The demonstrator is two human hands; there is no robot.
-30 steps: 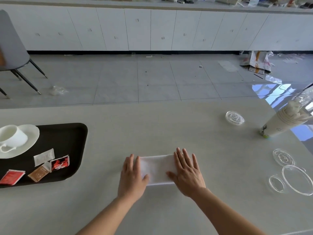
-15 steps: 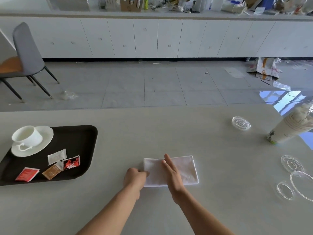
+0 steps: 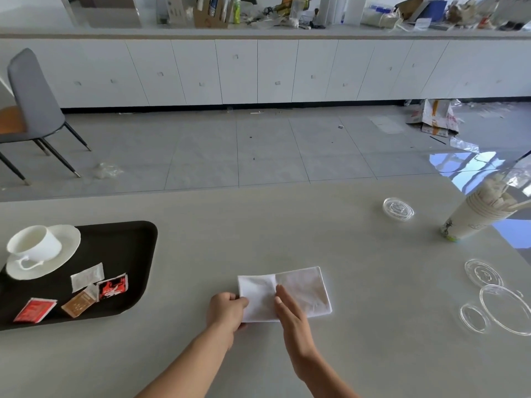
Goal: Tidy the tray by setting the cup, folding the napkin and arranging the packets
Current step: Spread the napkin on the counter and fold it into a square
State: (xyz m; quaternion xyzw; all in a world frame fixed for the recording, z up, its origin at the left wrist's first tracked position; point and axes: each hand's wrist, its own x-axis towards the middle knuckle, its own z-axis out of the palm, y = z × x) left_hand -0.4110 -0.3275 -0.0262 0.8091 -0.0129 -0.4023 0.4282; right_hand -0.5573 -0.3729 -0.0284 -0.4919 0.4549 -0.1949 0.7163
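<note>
— While the white napkin (image 3: 301, 291) lies on the grey table (image 3: 287, 225), well apart from the black tray (image 3: 138, 254) at the left, what are the person's 2 hands doing?

— The left hand (image 3: 227, 313) pinches the napkin's left edge, with its fingers curled around it. The right hand (image 3: 290, 311) stands on its side, fingers straight and together, pressing down across the middle of the cloth. It grips nothing.

— Which step is this?

— It looks like the fold. The right hand's edge seems to mark the crease, and the left half looks ready to be carried over to the right.

— How should the person do it well?

— Press firmly with the right hand so the cloth does not slide. Lift the left edge low and lay it so its 2 corners meet the 2 right corners. Then slip the right hand out sideways and smooth along the crease. The cloth is limp, so a fast flip would likely leave the edges skewed.

— And the tray?

— The cup (image 3: 36, 244) stands upright on its saucer (image 3: 69, 245). Near it, 4 packets (image 3: 87, 276) lie scattered, some touching, not yet lined up.
</note>
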